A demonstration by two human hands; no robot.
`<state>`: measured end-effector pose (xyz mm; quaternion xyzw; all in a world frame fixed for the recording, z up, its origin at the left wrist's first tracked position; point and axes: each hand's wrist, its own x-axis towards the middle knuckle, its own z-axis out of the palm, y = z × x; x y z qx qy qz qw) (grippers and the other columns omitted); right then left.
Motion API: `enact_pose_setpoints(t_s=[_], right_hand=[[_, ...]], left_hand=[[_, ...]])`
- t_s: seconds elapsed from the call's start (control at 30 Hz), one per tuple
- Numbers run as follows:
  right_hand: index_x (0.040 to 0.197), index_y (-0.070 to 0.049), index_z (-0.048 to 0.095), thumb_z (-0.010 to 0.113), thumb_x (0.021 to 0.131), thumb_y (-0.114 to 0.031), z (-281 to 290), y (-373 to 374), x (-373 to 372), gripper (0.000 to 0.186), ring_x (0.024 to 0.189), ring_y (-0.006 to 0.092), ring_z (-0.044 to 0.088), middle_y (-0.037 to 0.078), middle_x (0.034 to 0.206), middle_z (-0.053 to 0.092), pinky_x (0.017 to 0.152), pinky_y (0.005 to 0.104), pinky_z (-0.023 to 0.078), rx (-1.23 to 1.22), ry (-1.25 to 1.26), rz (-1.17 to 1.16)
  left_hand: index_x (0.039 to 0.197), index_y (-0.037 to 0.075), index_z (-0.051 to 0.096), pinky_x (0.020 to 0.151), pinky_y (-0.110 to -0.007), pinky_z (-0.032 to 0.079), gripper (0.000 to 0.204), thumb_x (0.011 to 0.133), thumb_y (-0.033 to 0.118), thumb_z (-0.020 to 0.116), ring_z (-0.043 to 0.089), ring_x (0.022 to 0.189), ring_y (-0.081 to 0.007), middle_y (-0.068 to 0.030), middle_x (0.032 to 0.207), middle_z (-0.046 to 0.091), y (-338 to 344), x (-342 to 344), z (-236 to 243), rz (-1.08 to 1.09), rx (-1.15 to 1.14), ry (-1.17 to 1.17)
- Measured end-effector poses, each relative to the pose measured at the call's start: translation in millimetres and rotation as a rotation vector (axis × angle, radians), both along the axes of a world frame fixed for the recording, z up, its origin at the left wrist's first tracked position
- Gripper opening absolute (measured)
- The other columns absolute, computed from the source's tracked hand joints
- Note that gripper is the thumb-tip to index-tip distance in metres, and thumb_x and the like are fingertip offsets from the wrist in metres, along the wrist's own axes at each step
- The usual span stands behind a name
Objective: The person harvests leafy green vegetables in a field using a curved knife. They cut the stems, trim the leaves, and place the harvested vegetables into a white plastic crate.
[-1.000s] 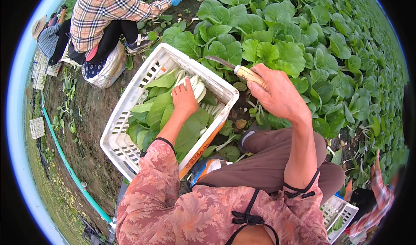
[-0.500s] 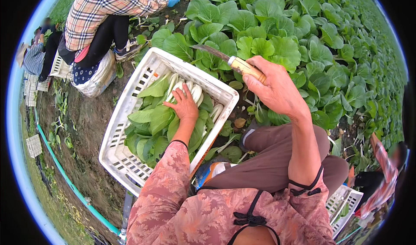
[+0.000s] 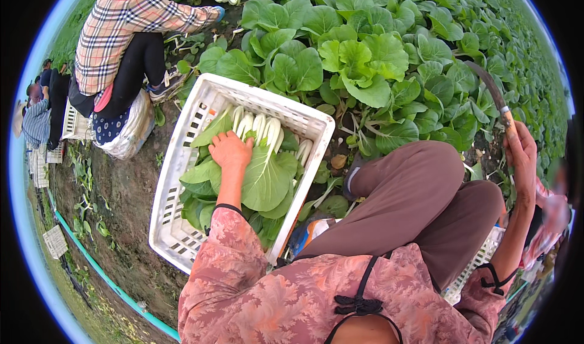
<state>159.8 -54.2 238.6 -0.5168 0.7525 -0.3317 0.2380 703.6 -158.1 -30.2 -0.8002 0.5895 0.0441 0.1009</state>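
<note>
My left hand [image 3: 231, 151] lies on the leafy greens inside a white plastic crate [image 3: 163, 213]. Its fingers rest over the leaves, slightly apart, with the tips partly out of sight. The bok choy [image 3: 267, 179] has pale, thick stalks lined up toward the crate's far side and broad green leaves toward me. Far out to the right, my right hand [image 3: 522, 155] is closed around the handle of a sickle [image 3: 485, 82]. The curved, dark blade points up and to the left, beside the standing plants.
Rows of growing bok choy [image 3: 420, 58] fill the far and right side. A co-worker in a plaid shirt [image 3: 115, 33] sits at the upper left, blue gloves by cut stalks. A teal hose [image 3: 103, 274] crosses the soil at left. Another white crate [image 3: 486, 252] stands behind my knees.
My right hand has swung the sickle from beside the crate out to the far right. My left hand has shifted left off the white stalks, and a broad-leaved plant now shows beside it.
</note>
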Motion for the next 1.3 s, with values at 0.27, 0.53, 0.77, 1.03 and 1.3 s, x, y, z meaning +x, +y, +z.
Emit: enact_pose_setpoints(t_s=[0.27, 0.53, 0.77, 1.03, 1.3], right_hand=[[0.105, -0.011, 0.059, 0.054, 0.099, -0.026, -65, 190, -131, 0.017, 0.046, 0.0016, 0.035, -0.006, 0.071, 0.047, 0.039, 0.0174, 0.025, 0.004, -0.385, -0.628], [0.092, -0.013, 0.055, 0.055, 0.096, -0.028, -168, 257, -161, 0.016, 0.049, 0.0047, 0.040, -0.005, 0.072, 0.050, 0.041, 0.0202, 0.030, 0.175, -0.607, -0.833], [0.125, 0.003, 0.059, 0.050, 0.098, -0.025, -236, 301, -171, 0.040, 0.100, 0.0245, 0.065, 0.014, 0.115, 0.066, 0.085, 0.0347, 0.055, 0.037, -0.810, -0.761], [0.134, 0.000, 0.052, 0.045, 0.102, -0.028, -284, 275, -145, 0.043, 0.110, 0.0254, 0.061, 0.012, 0.125, 0.062, 0.094, 0.0356, 0.051, 0.071, -0.985, -0.878], [0.137, -0.001, 0.049, 0.044, 0.103, -0.028, -290, 261, -144, 0.044, 0.114, 0.0255, 0.060, 0.012, 0.129, 0.060, 0.097, 0.0366, 0.049, -0.248, -1.358, -0.747]], left_hand=[[0.106, 0.000, 0.064, 0.087, -0.045, 0.051, 0.047, 0.077, 0.037, 0.070, 0.066, 0.095, -0.0364, -0.0204, 0.096, 0.069, -16, 2, -23, 0.042, 0.010, 0.333], [0.101, 0.006, 0.062, 0.081, -0.042, 0.053, 0.034, 0.075, 0.023, 0.076, 0.067, 0.092, -0.0330, -0.0131, 0.096, 0.070, -32, 21, -34, -0.041, -0.132, 0.450], [0.146, 0.014, 0.039, 0.111, -0.059, 0.022, 0.084, 0.080, 0.059, 0.066, 0.031, 0.138, -0.0392, -0.0179, 0.148, 0.039, 32, -41, 31, -0.372, -0.185, 0.171], [0.156, 0.030, 0.014, 0.114, -0.066, 0.013, 0.109, 0.069, 0.027, 0.079, 0.011, 0.147, -0.0409, -0.0123, 0.161, 0.015, 101, -10, -23, -0.351, 0.206, -0.080], [0.154, 0.026, 0.023, 0.112, -0.066, 0.015, 0.088, 0.081, 0.039, 0.070, 0.017, 0.145, -0.0425, -0.0145, 0.160, 0.018, 60, -47, 44, -0.425, 0.170, 0.066]])
